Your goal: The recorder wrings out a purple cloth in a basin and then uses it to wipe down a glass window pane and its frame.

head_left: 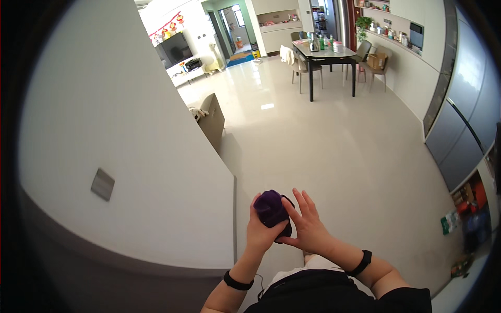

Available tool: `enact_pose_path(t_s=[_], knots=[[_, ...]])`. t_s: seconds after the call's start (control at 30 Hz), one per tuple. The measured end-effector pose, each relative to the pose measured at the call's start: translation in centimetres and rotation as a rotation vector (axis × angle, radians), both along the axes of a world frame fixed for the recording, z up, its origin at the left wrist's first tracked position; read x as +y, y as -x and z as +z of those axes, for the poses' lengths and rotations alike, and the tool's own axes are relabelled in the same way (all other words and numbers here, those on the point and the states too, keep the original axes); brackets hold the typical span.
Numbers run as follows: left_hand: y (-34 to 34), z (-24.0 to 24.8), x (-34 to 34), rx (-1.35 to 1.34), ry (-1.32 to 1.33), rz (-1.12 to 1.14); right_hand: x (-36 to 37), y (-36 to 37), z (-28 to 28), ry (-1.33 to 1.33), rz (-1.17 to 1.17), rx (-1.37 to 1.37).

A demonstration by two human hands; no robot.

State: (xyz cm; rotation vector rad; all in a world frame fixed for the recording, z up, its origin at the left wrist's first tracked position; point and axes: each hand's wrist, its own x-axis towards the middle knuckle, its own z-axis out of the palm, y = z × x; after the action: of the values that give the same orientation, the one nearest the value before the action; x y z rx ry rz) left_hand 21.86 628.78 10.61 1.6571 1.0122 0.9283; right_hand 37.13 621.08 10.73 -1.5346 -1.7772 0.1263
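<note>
A dark purple bundle of soft cloth (270, 208), rolled into a rounded shape, is held up in front of my body. My left hand (259, 229) wraps around its left and near side, with the thumb across the front. On the other side, my right hand (308, 221) has its fingers stretched out and spread. Its index finger and thumb reach the bundle's right edge, where a darker part of the cloth shows. What kind of cloth item this is cannot be made out. A black band circles each of my forearms.
A white wall with a switch plate (103, 184) stands close on my left, ending at a corner. Glossy pale floor (323, 151) stretches ahead to a dining table (326, 52) with chairs. A grey sofa (211, 122) sits beyond the corner. A large grey refrigerator (454, 141) stands right.
</note>
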Motion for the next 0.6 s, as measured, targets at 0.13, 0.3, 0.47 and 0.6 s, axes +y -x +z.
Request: enact_pose_path(t_s=[0.13, 0.3, 0.47, 0.6], knots=[[-4.5, 2.4, 11.0, 0.215, -0.124, 0.159, 13.2, -5.0, 1.3, 0.096, 0.141, -0.022], [-8.4, 1.9, 22.4, 0.270, -0.013, 0.155, 24.4, -8.0, -1.8, 0.121, 0.346, 0.247], [-12.2, -0.2, 35.8, 0.146, 0.010, 0.146, 38.4, -11.9, -1.2, 0.122, 0.375, 0.294], [-14.9, -0.9, 45.2, 0.200, -0.007, 0.083, 47.3, -15.5, -0.6, 0.159, 0.384, 0.244]])
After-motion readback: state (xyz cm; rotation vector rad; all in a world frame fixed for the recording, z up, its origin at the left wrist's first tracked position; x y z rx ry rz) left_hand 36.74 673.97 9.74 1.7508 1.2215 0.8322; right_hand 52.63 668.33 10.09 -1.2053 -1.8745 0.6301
